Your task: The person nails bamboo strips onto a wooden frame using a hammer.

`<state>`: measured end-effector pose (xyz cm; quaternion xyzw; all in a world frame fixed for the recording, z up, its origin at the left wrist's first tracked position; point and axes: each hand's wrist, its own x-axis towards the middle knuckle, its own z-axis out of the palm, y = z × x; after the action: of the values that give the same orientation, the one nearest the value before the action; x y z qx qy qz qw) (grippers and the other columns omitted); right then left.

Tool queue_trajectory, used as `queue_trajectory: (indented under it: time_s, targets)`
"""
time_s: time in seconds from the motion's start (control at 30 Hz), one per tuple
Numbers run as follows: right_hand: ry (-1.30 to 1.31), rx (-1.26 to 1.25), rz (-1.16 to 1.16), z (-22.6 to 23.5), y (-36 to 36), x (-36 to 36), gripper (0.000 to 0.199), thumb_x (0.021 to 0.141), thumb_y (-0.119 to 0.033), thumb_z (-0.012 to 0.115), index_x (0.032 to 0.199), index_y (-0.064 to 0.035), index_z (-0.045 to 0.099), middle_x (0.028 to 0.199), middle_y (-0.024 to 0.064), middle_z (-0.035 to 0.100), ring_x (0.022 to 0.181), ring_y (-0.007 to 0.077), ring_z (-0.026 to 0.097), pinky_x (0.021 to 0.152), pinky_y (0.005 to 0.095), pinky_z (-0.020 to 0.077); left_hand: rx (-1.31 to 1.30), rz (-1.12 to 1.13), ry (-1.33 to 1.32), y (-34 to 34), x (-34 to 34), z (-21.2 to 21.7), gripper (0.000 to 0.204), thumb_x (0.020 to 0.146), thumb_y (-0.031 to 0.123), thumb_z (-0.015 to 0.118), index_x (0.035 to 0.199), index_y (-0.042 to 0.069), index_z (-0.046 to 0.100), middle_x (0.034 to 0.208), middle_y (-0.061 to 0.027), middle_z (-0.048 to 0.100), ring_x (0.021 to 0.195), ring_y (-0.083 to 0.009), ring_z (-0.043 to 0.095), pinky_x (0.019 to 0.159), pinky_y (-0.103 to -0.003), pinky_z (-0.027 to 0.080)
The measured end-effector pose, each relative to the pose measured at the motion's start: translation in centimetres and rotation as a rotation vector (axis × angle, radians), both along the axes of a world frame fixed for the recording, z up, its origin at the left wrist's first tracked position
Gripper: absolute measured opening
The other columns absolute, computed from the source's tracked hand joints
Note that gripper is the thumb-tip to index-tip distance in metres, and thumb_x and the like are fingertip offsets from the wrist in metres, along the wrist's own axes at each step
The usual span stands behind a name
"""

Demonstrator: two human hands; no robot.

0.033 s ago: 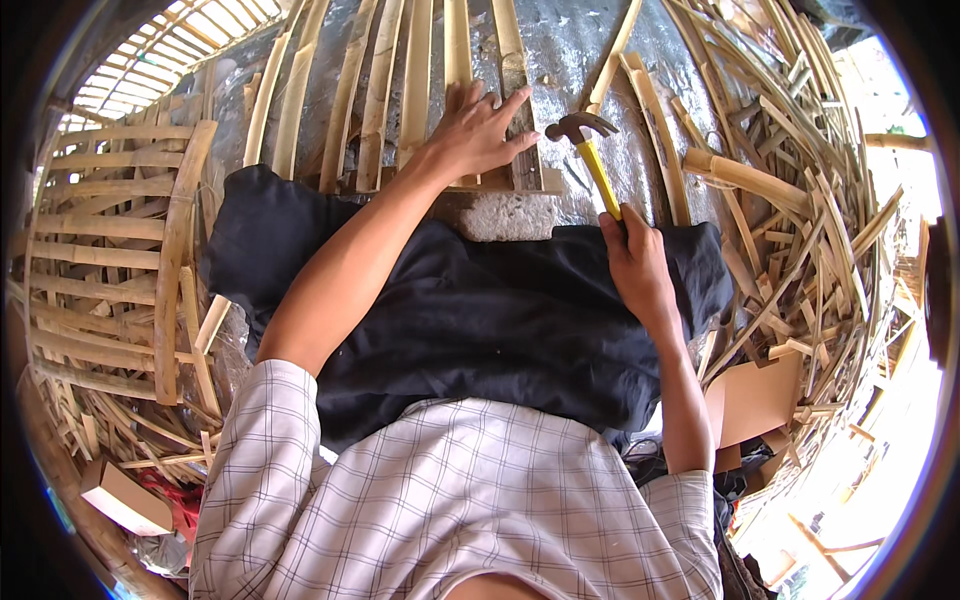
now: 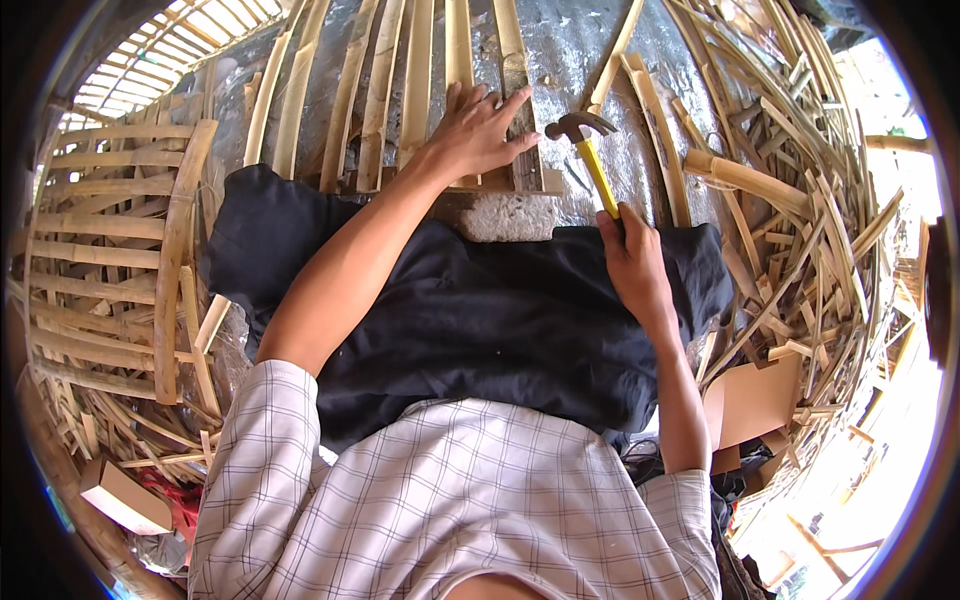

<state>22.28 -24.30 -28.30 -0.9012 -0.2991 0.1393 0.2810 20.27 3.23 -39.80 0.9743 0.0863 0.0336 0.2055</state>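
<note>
My left hand (image 2: 478,132) lies across the near ends of the bamboo strips (image 2: 415,85), fingers spread, covering part of two strips. The strips run lengthwise away from me, side by side with gaps between them. Under their near ends is a crosswise strip (image 2: 548,181), with a pale rough block (image 2: 508,216) below it. In my right hand (image 2: 637,262) is a claw hammer (image 2: 597,174) with a yellow handle and dark head. Its head is raised beside the rightmost strip, apart from my left thumb. Whether anything small sits under my left fingers is hidden.
Black cloth (image 2: 490,310) covers my lap. A slatted bamboo panel (image 2: 168,260) stands at the left. Heaped bamboo offcuts (image 2: 800,240) and a thicker bamboo piece (image 2: 745,182) lie on the right, near brown cardboard (image 2: 752,402). Silvery sheeting (image 2: 575,60) covers the floor ahead.
</note>
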Motion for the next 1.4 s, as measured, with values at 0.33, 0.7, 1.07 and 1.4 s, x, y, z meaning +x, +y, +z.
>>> queue_trajectory:
  time_s: [0.33, 0.7, 1.07, 1.4]
  targets:
    - [0.007, 0.069, -0.009, -4.1, 3.7, 1.3, 0.041, 0.087, -0.024, 0.084, 0.082, 0.003, 0.053, 0.065, 0.0183, 0.057, 0.057, 0.0387, 0.054, 0.058, 0.0456, 0.0439, -0.003, -0.006, -0.057, 0.6, -0.7, -0.4, 0.078, 0.099, 0.071, 0.041, 0.162, 0.028, 0.026, 0.143, -0.019, 0.06, 0.137, -0.0374, 0.053, 0.123, -0.063, 0.019]
    - [-0.022, 0.17, -0.087, -5.2, 4.6, 2.5, 0.042, 0.082, -0.026, 0.088, 0.081, -0.0017, 0.053, 0.064, 0.0088, 0.054, 0.058, 0.0196, 0.049, 0.057, 0.0381, 0.0428, 0.011, 0.011, -0.065, 0.2, -0.9, -0.2, 0.076, 0.101, 0.066, 0.043, 0.162, 0.024, 0.027, 0.144, -0.0198, 0.059, 0.139, -0.0357, 0.051, 0.124, -0.06, 0.02]
    - [-0.009, -0.01, 0.135, 1.6, 2.1, 2.8, 0.031, 0.103, -0.025, 0.064, 0.092, 0.0034, 0.059, 0.069, 0.0258, 0.056, 0.061, 0.0431, 0.051, 0.059, 0.0484, 0.0403, 0.053, 0.011, 0.01, 0.1, -1.0, 0.6, 0.079, 0.099, 0.071, 0.041, 0.163, 0.026, 0.027, 0.153, -0.0171, 0.052, 0.15, -0.0371, 0.036, 0.125, -0.06, 0.015]
    - [-0.053, -0.185, 0.246, 5.8, 0.2, 0.4, 0.031, 0.105, -0.03, 0.059, 0.099, 0.0005, 0.057, 0.068, 0.0268, 0.057, 0.068, 0.0499, 0.055, 0.063, 0.0545, 0.0434, 0.262, -0.052, 0.101, 0.3, -1.3, -0.2, 0.081, 0.101, 0.071, 0.034, 0.166, 0.035, 0.004, 0.153, -0.0145, 0.052, 0.157, -0.0396, 0.018, 0.124, -0.065, 0.012]
